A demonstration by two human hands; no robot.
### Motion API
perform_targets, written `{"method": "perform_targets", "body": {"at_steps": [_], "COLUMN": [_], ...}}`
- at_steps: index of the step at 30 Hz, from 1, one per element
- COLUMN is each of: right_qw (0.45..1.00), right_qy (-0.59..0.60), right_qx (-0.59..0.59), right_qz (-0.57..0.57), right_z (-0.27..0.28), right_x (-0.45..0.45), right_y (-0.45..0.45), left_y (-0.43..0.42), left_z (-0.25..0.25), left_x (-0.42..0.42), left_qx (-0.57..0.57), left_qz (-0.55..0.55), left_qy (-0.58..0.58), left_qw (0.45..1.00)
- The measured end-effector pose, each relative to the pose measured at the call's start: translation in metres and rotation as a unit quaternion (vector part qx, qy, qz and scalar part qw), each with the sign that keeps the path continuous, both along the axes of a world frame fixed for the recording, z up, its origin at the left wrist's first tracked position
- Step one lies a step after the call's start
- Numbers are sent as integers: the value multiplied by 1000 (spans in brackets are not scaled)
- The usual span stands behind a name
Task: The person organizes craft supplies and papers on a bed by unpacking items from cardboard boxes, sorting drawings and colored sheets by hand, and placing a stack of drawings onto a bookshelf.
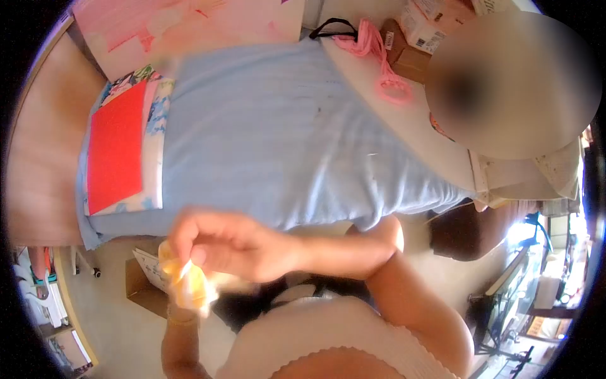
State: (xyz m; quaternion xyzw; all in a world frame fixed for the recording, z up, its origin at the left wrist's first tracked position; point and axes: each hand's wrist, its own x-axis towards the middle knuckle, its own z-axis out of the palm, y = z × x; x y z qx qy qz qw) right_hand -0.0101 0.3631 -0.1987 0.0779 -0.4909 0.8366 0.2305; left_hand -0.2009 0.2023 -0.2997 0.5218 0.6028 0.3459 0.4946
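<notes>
A small, crumpled yellow-and-white item (192, 287), blurred and too unclear to name, is at the lower left, in front of my body. My right hand (237, 246) reaches in from the right and pinches its upper part between thumb and fingers. My left hand (230, 282) is behind and below the item, its wrist coming up from the bottom. The item and motion blur hide most of the left fingers, so their grip cannot be made out.
A light blue cloth (252, 139) covers much of the table (50, 145). On its left lies a red sheet (117, 148) over floral papers. A pink cord bundle (369, 41) and cardboard box (407, 57) are at the back. An open carton (142, 287) stands below the table.
</notes>
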Motion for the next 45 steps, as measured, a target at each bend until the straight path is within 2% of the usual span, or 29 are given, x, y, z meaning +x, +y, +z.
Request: {"method": "perform_targets", "body": {"at_steps": [2, 5, 8, 11, 12, 14, 15, 16, 17, 18, 19, 22, 25, 26, 28, 29, 30, 31, 32, 33, 35, 37, 39, 40, 42, 43, 45], "right_qw": [983, 976, 924, 977, 988, 982, 978, 947, 834, 752, 646, 603, 723, 731, 740, 713, 633, 528, 403, 192, 71, 5, 101, 175, 279, 321, 264], "right_qy": [41, -36, -182, -168, -142, -58, -3, -10, 21, -68, -155, -164, -157, -180, -223, -151, -234, -194, -158, -10, 14, -180, -313, -523, -618, -520, -497], "right_qx": [124, 197, 336, 122, -9, -111, -79, 209, 445, 571, 680, 708, 624, 593, 526, 501, 532, 603, 651, 737, 781, 815, 820, 760, 652, 638, 698], "right_qz": [-131, -83, 33, -50, -66, -139, -193, -242, -325, -322, -312, -329, -252, -286, -355, -467, -511, -565, -624, -648, -621, -551, -468, -345, -338, -468, -442], "right_z": [-4, -23, -33, -18, 0, 39, 49, 43, 38, 33, 23, -12, 18, 36, 75, 84, 105, 117, 129, 153, 152, 129, 83, 77, 54, 41, 19], "right_x": [0, -4, -3, 36, 54, 74, 77, 72, 68, 66, 63, 68, 84, 85, 82, 80, 86, 87, 88, 93, 108, 124, 135, 128, 127, 131, 135], "right_y": [1, -21, -28, 0, 12, 23, 26, 36, 46, 45, 42, 52, 92, 109, 151, 178, 202, 232, 262, 269, 312, 333, 382, 386, 386, 389, 406], "left_y": [12, 42, 79, 117, 129, 151, 160, 167, 172, 176, 177, 167, 155, 155, 156, 157, 153, 150, 146, 143, 141, 143, 144, 145, 146, 148, 144], "left_z": [12, 42, 72, 94, 98, 101, 98, 94, 90, 85, 81, 64, 57, 59, 58, 56, 45, 37, 29, 20, 5, 3, 7, 8, 10, 9, 7], "left_x": [-4, -21, -28, -18, -8, 18, 36, 53, 70, 85, 96, 104, 98, 99, 95, 93, 89, 88, 86, 84, 87, 91, 93, 93, 90, 90, 89], "left_qx": [24, 88, 162, 221, 236, 256, 261, 264, 266, 265, 263, 240, 202, 185, 215, 228, 268, 293, 315, 336, 385, 435, 411, 404, 407, 409, 403], "left_qz": [9, 36, 59, 59, 51, 22, 6, -10, -26, -41, -54, -114, -154, -155, -76, -37, -13, -8, -1, 7, 24, 28, 52, 51, 47, 44, 47], "left_qy": [24, 81, 123, 133, 123, 90, 66, 39, 12, -18, -49, -103, -143, -161, -39, 25, 111, 147, 183, 220, 270, 293, 302, 301, 300, 297, 297], "left_qw": [999, 992, 977, 964, 963, 962, 963, 964, 963, 963, 962, 958, 957, 957, 973, 973, 957, 945, 931, 916, 882, 851, 859, 862, 862, 862, 864]}}
